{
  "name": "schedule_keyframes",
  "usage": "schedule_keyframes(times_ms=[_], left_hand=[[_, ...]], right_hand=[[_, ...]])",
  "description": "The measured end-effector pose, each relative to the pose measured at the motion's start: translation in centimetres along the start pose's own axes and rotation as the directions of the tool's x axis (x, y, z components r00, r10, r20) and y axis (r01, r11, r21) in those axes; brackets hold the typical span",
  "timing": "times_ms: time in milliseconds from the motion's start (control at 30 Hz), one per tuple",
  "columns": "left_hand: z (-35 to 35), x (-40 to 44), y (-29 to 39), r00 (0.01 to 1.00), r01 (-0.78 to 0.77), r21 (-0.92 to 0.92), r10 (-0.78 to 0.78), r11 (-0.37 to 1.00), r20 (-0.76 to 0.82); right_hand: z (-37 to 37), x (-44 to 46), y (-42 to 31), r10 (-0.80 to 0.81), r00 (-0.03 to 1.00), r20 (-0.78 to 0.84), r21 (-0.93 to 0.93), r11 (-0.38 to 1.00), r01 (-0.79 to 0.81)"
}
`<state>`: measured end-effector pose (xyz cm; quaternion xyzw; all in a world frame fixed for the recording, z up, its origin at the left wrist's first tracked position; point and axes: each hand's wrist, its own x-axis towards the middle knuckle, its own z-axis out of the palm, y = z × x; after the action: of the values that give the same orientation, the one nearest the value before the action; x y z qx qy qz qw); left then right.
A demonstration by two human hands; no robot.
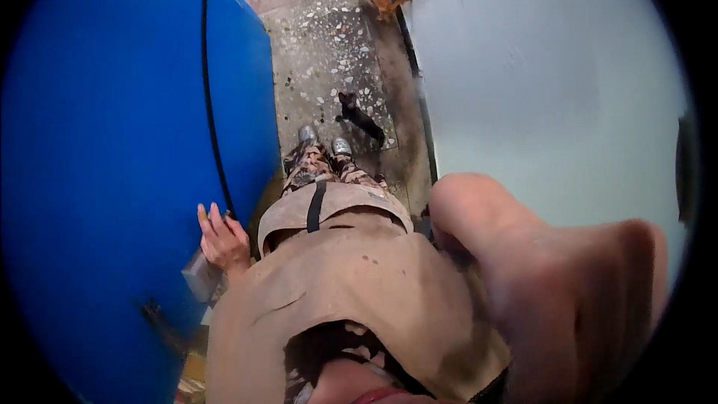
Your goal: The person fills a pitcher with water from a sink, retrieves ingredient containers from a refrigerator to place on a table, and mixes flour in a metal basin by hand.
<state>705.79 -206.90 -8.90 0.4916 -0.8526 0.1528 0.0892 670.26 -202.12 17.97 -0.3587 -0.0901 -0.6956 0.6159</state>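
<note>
My left hand (pixel 224 242) is at the side of my tan apron (pixel 351 269), its fingers stretched out against or just in front of a blue panel (pixel 112 127). Beside those fingertips runs the lower end of a black cable (pixel 212 120); whether they touch it I cannot tell. A pale box-like piece (pixel 200 277) shows below the wrist. Large and blurred, my right hand (pixel 557 284) is raised close to the camera, in front of a pale panel (pixel 538 90). Its thumb points inward, while most of its fingers are hidden or smeared.
On the speckled floor (pixel 307 52) a small black kitten (pixel 363 121) is just ahead of my shoes (pixel 341 147). An orange cat (pixel 381 0) is farther off by the pale panel's edge. The blue and pale panels border a narrow passage.
</note>
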Motion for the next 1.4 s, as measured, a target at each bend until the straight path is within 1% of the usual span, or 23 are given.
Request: schedule_keyframes(times_ms=[67, 100, 133, 200, 233, 267, 333, 400, 467, 567, 767, 1000, 1100, 1167, 1300, 1400], left_hand=[[0.2, 0.1, 0.2, 0.996, 0.083, -0.118, -0.085, 0.989, -0.009], [-0.6, 0.5, 0.8, 0.978, 0.203, -0.129, -0.194, 0.971, 0.083], [-0.5, 0.4, 0.5, 0.977, 0.197, -0.125, -0.185, 0.973, 0.102], [0.9, -3.3, -1.4, 0.947, 0.288, -0.26, -0.233, 0.921, 0.223], [1.1, -3.9, -1.6, 0.951, 0.293, -0.339, -0.237, 0.894, 0.196], [2.2, -6.0, -2.9, 0.951, 0.296, -0.344, -0.241, 0.891, 0.193], [2.7, -6.4, -3.9, 0.939, 0.329, -0.368, -0.261, 0.87, 0.223], [2.2, -3.6, -2.1, 0.926, 0.355, -0.365, -0.268, 0.861, 0.266], [2.6, -1.5, -0.9, 0.909, 0.386, -0.367, -0.283, 0.846, 0.305], [4.1, 2.0, -0.1, 0.883, 0.428, -0.379, -0.291, 0.82, 0.369], [6.4, 6.9, 2.2, 0.853, 0.473, -0.422, -0.282, 0.774, 0.438], [10.2, 16.7, 8.6, 0.82, 0.513, -0.446, -0.265, 0.733, 0.507], [12.6, 21.2, 10.6, 0.801, 0.538, -0.452, -0.265, 0.711, 0.537], [14.2, 23.2, 12.2, 0.797, 0.55, -0.455, -0.276, 0.7, 0.537], [16.5, 30.3, 17.7, 0.747, 0.609, -0.424, -0.305, 0.67, 0.591], [17.5, 33.6, 21.4, 0.707, 0.656, -0.404, -0.33, 0.638, 0.626]], right_hand=[[-1.6, 0.8, -0.9, -0.007, 1.0, 0.0, -0.014, 1.0, 0.007], [-2.7, 1.4, -1.6, -0.014, 1.0, -0.006, -0.018, 1.0, 0.014], [-3.5, 1.9, -2.0, -0.02, 1.0, -0.017, -0.019, 1.0, 0.019], [-3.1, 1.2, -1.6, -0.036, 0.999, -0.018, -0.049, 0.998, 0.035], [-3.6, 1.6, -1.7, -0.039, 0.999, -0.017, -0.062, 0.997, 0.037], [-3.8, 1.9, -1.7, -0.034, 0.999, -0.013, -0.076, 0.997, 0.033], [-5.0, 3.0, -2.4, -0.033, 0.999, -0.009, -0.08, 0.996, 0.032], [-8.2, 5.0, -6.4, -0.045, 0.999, -0.017, -0.06, 0.997, 0.044], [-10.9, 7.0, -8.2, -0.035, 0.999, -0.025, -0.059, 0.998, 0.034], [-14.6, 10.8, -8.0, -0.007, 1.0, -0.03, -0.068, 0.998, 0.005], [-18.1, 14.9, -9.4, 0.013, 1.0, 0.011, -0.06, 0.998, -0.012], [-24.6, 20.0, -17.7, -0.019, 0.997, 0.072, -0.051, 0.998, 0.023], [-27.8, 22.8, -20.1, -0.025, 0.995, 0.095, -0.068, 0.997, 0.032], [-28.6, 22.9, -21.7, -0.032, 0.991, 0.132, -0.09, 0.995, 0.044], [-34.5, 26.5, -28.7, -0.042, 0.987, 0.153, -0.1, 0.993, 0.058], [-37.2, 28.1, -32.7, -0.056, 0.982, 0.178, -0.113, 0.991, 0.077]])
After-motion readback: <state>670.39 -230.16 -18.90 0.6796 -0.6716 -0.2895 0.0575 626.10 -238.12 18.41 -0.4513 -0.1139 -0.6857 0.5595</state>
